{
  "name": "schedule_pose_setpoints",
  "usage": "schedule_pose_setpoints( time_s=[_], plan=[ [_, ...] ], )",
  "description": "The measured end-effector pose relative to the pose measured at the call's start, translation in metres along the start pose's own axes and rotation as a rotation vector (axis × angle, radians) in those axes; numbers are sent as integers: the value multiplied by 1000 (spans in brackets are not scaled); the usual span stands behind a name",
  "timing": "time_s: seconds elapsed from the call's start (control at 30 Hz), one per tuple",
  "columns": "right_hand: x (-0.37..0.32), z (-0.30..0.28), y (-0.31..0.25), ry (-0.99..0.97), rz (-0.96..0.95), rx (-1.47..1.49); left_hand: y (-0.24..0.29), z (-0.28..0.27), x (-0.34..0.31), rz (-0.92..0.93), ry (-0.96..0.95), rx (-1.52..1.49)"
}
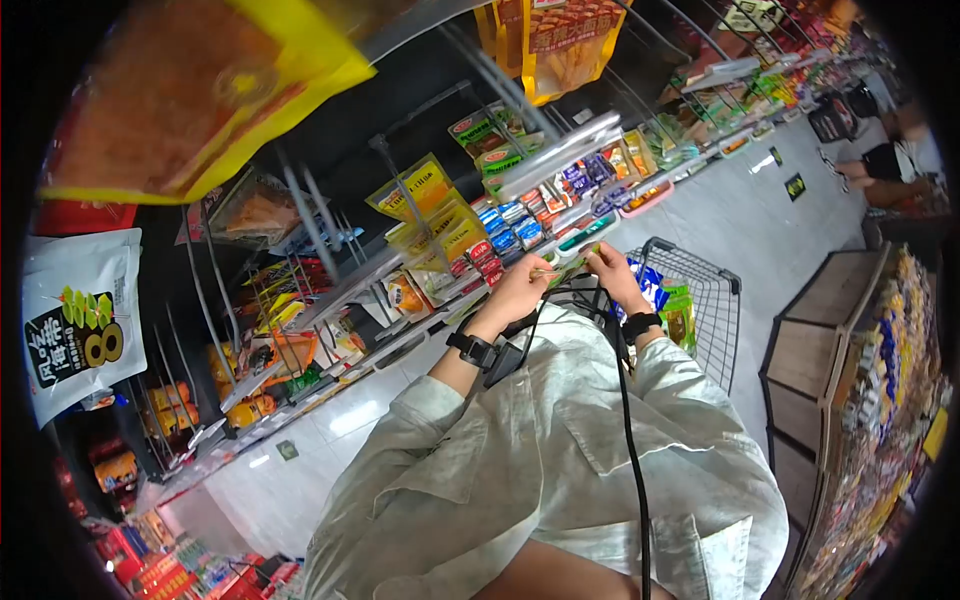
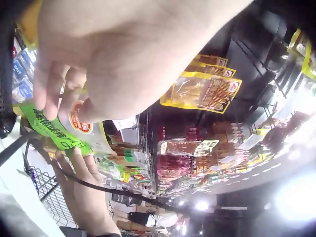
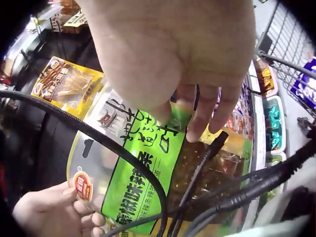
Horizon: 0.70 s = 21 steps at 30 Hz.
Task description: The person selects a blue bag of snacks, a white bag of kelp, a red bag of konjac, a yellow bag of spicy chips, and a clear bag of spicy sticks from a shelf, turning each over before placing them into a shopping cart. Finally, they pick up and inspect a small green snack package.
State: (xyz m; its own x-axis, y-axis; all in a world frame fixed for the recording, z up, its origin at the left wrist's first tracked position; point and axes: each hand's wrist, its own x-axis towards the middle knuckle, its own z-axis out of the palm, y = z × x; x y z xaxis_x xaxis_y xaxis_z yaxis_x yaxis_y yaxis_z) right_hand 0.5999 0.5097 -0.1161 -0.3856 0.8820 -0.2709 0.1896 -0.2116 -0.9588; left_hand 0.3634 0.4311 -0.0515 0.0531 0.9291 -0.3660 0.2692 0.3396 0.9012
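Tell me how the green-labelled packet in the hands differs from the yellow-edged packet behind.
The green-labelled packet carries a broad green band; the yellow-edged packet has a yellow border. The left hand and right hand hold the green-labelled packet, while neither touches the yellow-edged packet. Both have see-through parts.

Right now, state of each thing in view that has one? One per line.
Left hand: gripping packet edge
Right hand: gripping packet
Green-labelled packet: held between both hands; sealed or opened, can't tell
Shopping cart: loaded, with blue packet and green packet inside
Black cable: hanging down shirt front
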Motion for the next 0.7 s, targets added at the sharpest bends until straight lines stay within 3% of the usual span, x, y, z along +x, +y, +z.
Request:
schedule_pose_setpoints(
  time_s=[0.27,0.57,0.7],
  plan=[
    [-115,30,23,206,124,-92,-24,4,-62,10,-137,-53],
    [-194,43,6,398,116,142,-24,39,-77,97,-247,-33],
    [-218,25,-6,587,27,63,22,60,-91,169,-202,-123]
  ],
)
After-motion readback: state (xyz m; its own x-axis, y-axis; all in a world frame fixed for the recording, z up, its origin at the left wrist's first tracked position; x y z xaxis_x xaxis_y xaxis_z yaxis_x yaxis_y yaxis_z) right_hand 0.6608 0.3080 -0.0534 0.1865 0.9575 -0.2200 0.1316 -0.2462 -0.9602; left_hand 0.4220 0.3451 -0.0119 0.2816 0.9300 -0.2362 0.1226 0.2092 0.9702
